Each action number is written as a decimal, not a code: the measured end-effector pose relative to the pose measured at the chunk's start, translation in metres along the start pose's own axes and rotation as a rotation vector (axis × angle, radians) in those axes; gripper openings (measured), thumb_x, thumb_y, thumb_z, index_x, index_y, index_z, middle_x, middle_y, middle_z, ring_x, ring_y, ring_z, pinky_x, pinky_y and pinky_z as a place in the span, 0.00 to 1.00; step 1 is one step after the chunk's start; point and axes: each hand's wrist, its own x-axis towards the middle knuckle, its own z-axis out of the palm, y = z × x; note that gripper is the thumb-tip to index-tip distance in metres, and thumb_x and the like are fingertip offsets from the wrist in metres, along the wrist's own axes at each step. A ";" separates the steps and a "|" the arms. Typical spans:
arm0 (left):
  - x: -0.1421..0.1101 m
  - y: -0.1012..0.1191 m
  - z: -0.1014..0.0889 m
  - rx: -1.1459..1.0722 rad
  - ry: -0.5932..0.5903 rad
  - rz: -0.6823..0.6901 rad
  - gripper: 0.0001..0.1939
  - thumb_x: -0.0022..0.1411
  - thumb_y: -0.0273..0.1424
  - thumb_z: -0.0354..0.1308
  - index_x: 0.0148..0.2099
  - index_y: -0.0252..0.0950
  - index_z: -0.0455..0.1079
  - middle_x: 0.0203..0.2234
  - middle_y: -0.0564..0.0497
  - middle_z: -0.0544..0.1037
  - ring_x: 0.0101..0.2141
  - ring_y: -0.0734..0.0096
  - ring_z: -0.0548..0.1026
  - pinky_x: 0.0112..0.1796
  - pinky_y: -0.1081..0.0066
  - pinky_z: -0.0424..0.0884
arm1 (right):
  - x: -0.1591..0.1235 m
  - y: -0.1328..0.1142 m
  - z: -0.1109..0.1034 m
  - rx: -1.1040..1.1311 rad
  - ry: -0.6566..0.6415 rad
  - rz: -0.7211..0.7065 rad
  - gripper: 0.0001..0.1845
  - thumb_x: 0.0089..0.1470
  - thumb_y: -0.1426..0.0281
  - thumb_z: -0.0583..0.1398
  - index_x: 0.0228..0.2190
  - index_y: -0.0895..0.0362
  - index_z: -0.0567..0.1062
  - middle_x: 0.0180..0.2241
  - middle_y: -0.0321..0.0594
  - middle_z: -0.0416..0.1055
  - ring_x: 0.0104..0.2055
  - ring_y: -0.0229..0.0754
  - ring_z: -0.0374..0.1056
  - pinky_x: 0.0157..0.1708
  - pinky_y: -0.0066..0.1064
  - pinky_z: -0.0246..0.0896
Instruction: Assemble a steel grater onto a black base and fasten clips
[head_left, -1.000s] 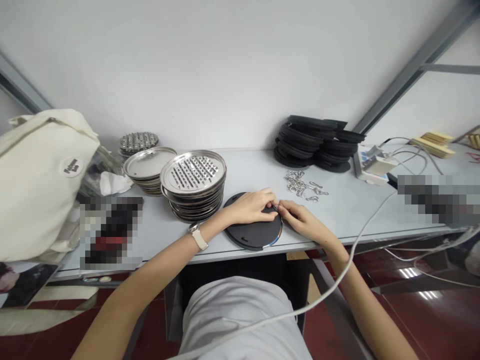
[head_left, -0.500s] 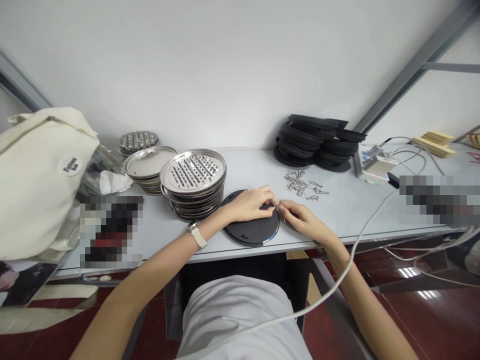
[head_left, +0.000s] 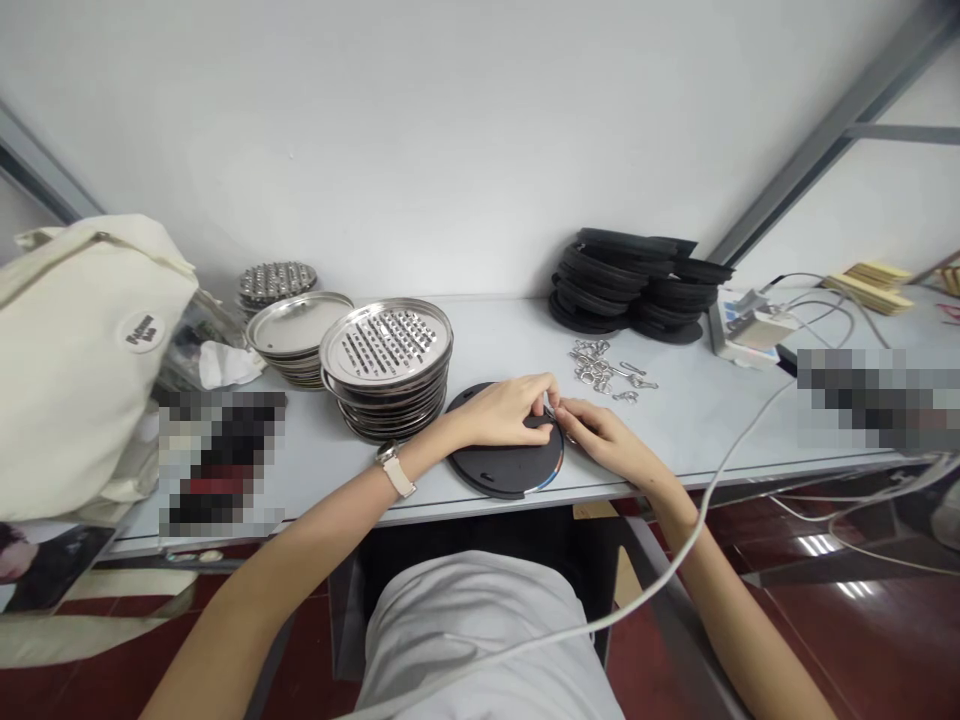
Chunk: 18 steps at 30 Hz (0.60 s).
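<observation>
A round black disc [head_left: 510, 470] with small slots and a shiny right rim lies flat near the table's front edge. My left hand [head_left: 514, 410] rests across it, fingers curled and closed about its right edge. Touching those fingertips, my right hand [head_left: 604, 438] pinches a small metal key-ring clasp [head_left: 551, 411], mostly hidden by the fingers. Behind the hands lies a loose heap of similar metal clasps and rings [head_left: 592, 368]. Left of the disc stands a stack of round metal plates [head_left: 386, 345], the top one with rows of raised slots.
More metal plates [head_left: 300, 325] are stacked at the back left, beside a cream bag [head_left: 82, 370]. Black round parts [head_left: 611, 280] are piled against the wall. A power strip [head_left: 746, 335] sits at the right, and a white cable [head_left: 694, 530] hangs across my right forearm.
My left index finger has arched higher and its thumb has come away from the fingers. The disc has shifted slightly right. My right hand keeps its pinch at the edge.
</observation>
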 end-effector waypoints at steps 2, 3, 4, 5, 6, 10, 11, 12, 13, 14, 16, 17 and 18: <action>0.000 0.001 -0.001 -0.002 -0.006 -0.008 0.14 0.52 0.29 0.58 0.43 0.38 0.62 0.31 0.55 0.69 0.29 0.75 0.67 0.31 0.75 0.63 | 0.000 0.001 0.000 -0.010 -0.002 -0.005 0.20 0.65 0.58 0.47 0.28 0.56 0.69 0.27 0.38 0.67 0.31 0.41 0.63 0.34 0.31 0.59; 0.000 0.001 -0.001 -0.004 -0.012 -0.011 0.14 0.52 0.28 0.58 0.43 0.38 0.62 0.31 0.55 0.69 0.29 0.75 0.68 0.31 0.75 0.63 | 0.000 0.001 0.001 -0.014 -0.002 -0.008 0.20 0.65 0.59 0.47 0.29 0.56 0.69 0.27 0.38 0.67 0.31 0.41 0.63 0.35 0.31 0.59; 0.000 0.001 -0.001 -0.006 -0.016 -0.015 0.14 0.52 0.28 0.58 0.43 0.38 0.62 0.30 0.55 0.69 0.29 0.75 0.68 0.31 0.74 0.63 | 0.000 0.001 0.001 -0.017 -0.002 -0.009 0.20 0.65 0.59 0.47 0.29 0.56 0.70 0.27 0.38 0.68 0.32 0.42 0.63 0.35 0.31 0.59; 0.000 0.001 -0.001 -0.008 -0.018 -0.019 0.14 0.53 0.29 0.58 0.43 0.38 0.62 0.30 0.55 0.69 0.29 0.74 0.68 0.31 0.74 0.63 | 0.000 0.001 0.001 -0.020 -0.001 -0.012 0.20 0.65 0.59 0.47 0.29 0.56 0.70 0.28 0.38 0.68 0.32 0.42 0.63 0.35 0.31 0.59; 0.000 0.001 -0.001 -0.008 -0.017 -0.022 0.14 0.53 0.29 0.58 0.43 0.38 0.62 0.30 0.55 0.69 0.29 0.74 0.68 0.31 0.74 0.63 | 0.000 0.001 0.001 -0.025 0.001 -0.014 0.20 0.65 0.60 0.47 0.29 0.56 0.70 0.28 0.38 0.68 0.32 0.42 0.64 0.36 0.31 0.59; 0.000 -0.002 0.001 0.021 0.032 0.004 0.13 0.53 0.30 0.59 0.42 0.38 0.62 0.35 0.53 0.70 0.32 0.72 0.69 0.34 0.72 0.65 | 0.001 0.001 0.001 -0.038 0.010 -0.029 0.20 0.65 0.60 0.47 0.28 0.56 0.69 0.27 0.38 0.68 0.32 0.42 0.64 0.36 0.32 0.59; 0.000 -0.002 0.001 0.029 0.050 0.024 0.13 0.54 0.30 0.59 0.42 0.37 0.62 0.37 0.52 0.70 0.34 0.71 0.70 0.35 0.71 0.66 | 0.001 0.001 0.001 -0.036 0.012 -0.032 0.20 0.65 0.60 0.47 0.27 0.56 0.68 0.27 0.38 0.68 0.32 0.42 0.64 0.36 0.32 0.59; 0.001 -0.002 0.001 0.033 0.063 0.049 0.13 0.54 0.30 0.59 0.42 0.37 0.62 0.38 0.51 0.71 0.35 0.69 0.70 0.37 0.70 0.66 | 0.001 0.001 0.001 -0.032 0.011 -0.034 0.20 0.65 0.60 0.48 0.27 0.56 0.68 0.27 0.38 0.69 0.32 0.42 0.64 0.36 0.31 0.59; 0.001 -0.002 0.002 0.034 0.070 0.078 0.12 0.54 0.29 0.58 0.42 0.37 0.62 0.39 0.50 0.71 0.37 0.68 0.70 0.40 0.69 0.67 | 0.000 0.002 0.001 -0.026 0.009 -0.037 0.20 0.65 0.60 0.48 0.27 0.56 0.68 0.27 0.38 0.69 0.32 0.42 0.64 0.36 0.31 0.59; 0.001 -0.003 0.002 0.034 0.073 0.105 0.12 0.55 0.28 0.58 0.42 0.37 0.63 0.40 0.49 0.71 0.39 0.67 0.70 0.42 0.68 0.67 | 0.000 0.002 0.001 -0.020 0.008 -0.039 0.19 0.65 0.60 0.48 0.28 0.56 0.68 0.28 0.39 0.70 0.32 0.42 0.65 0.36 0.31 0.59; 0.001 -0.003 0.002 0.034 0.076 0.135 0.12 0.54 0.26 0.58 0.42 0.37 0.63 0.39 0.49 0.72 0.42 0.64 0.70 0.45 0.66 0.66 | 0.000 0.002 0.001 -0.011 0.009 -0.041 0.19 0.65 0.60 0.48 0.28 0.56 0.69 0.30 0.39 0.71 0.33 0.43 0.65 0.37 0.31 0.59; 0.001 -0.003 0.002 0.036 0.079 0.133 0.12 0.54 0.26 0.58 0.42 0.37 0.63 0.39 0.49 0.72 0.43 0.63 0.69 0.46 0.65 0.66 | 0.000 0.002 0.001 -0.010 0.011 -0.041 0.19 0.65 0.60 0.48 0.28 0.56 0.68 0.30 0.39 0.71 0.33 0.43 0.65 0.37 0.31 0.59; 0.001 -0.003 0.003 0.035 0.082 0.124 0.13 0.54 0.26 0.59 0.42 0.37 0.63 0.39 0.49 0.72 0.43 0.63 0.69 0.46 0.65 0.66 | 0.000 0.003 0.001 -0.013 0.011 -0.041 0.19 0.65 0.60 0.48 0.28 0.56 0.68 0.29 0.39 0.70 0.33 0.42 0.65 0.37 0.31 0.59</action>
